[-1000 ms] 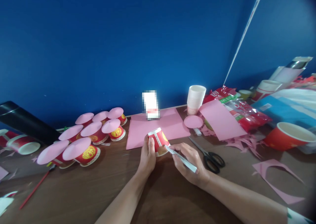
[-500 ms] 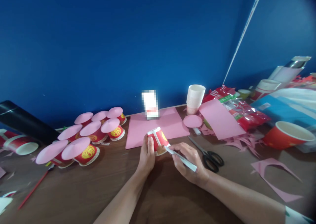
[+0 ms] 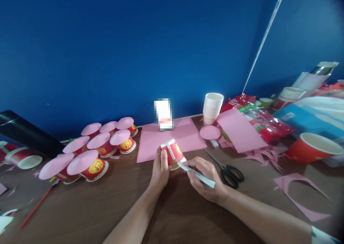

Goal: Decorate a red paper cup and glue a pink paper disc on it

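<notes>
We hold a red paper cup (image 3: 176, 153) tilted in the left hand (image 3: 159, 171), its grip closed around one side with the thumb laid along the wall. In the right hand (image 3: 211, 171), fingers pinched about its white handle, is a small brush (image 3: 208, 181), the brown bristles against the lower part of the cup near its pale rim. Both hands are raised over a dark wooden counter (image 3: 120, 197), in front of a pink sheet (image 3: 150, 143), on which stands a white upright object (image 3: 163, 111), too blurred to name. Beside our right hand lie black-handled scissors (image 3: 232, 176), and beyond them a pink disc (image 3: 209, 132) just in front of a stack of white cups (image 3: 213, 107). Farther right, a second pink sheet (image 3: 241, 131) leans over a red plastic bag (image 3: 278, 125), with paper scraps (image 3: 264, 157) below and an orange-red cup (image 3: 305, 150) near the edge of our view. To our left, eight upturned red cups (image 3: 95, 168) stand close together, each topped with a pink paper cone (image 3: 82, 161). A red stick (image 3: 37, 206) lies nearest us on that side, while a black bottle (image 3: 27, 131) slants past two overturned cups (image 3: 23, 158). A blue wall (image 3: 129, 50) fills the background.
</notes>
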Demonstrator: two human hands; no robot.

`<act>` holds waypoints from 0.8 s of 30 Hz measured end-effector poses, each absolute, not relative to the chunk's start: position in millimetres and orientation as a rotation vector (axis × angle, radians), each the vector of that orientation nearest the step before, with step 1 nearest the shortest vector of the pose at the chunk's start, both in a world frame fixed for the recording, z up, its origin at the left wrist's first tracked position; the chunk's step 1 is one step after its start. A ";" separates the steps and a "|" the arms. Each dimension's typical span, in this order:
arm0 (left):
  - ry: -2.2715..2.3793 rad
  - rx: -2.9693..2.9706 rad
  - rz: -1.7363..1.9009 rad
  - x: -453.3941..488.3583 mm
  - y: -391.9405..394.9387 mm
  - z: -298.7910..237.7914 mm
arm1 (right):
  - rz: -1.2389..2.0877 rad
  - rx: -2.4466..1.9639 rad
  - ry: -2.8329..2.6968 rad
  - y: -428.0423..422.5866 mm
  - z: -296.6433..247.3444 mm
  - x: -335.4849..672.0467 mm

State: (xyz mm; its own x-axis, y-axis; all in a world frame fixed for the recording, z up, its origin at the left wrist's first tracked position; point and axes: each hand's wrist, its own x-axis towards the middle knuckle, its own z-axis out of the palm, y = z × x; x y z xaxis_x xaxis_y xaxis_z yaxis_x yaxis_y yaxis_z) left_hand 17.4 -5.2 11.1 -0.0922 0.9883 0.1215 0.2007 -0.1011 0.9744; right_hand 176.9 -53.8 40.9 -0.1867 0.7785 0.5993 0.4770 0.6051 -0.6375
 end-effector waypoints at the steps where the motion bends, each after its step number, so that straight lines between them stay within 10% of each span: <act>1: 1.369 1.385 1.265 17.4 -5.3 10.8 | 0.389 -1.007 -1.842 -54.0 41.4 176.8; 24: 1.313 1.346 1.296 18.0 -7.0 14.2 | 0.440 -0.952 -1.878 -54.6 40.6 178.8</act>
State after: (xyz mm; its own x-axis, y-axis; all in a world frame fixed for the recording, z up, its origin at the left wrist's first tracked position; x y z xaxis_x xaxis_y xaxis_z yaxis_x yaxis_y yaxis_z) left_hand 18.0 -7.0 14.2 -0.0795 0.9898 0.1181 0.1316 -0.1070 0.9855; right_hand 178.8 -54.6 40.6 -0.2453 0.7696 0.5895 0.4273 0.6317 -0.6468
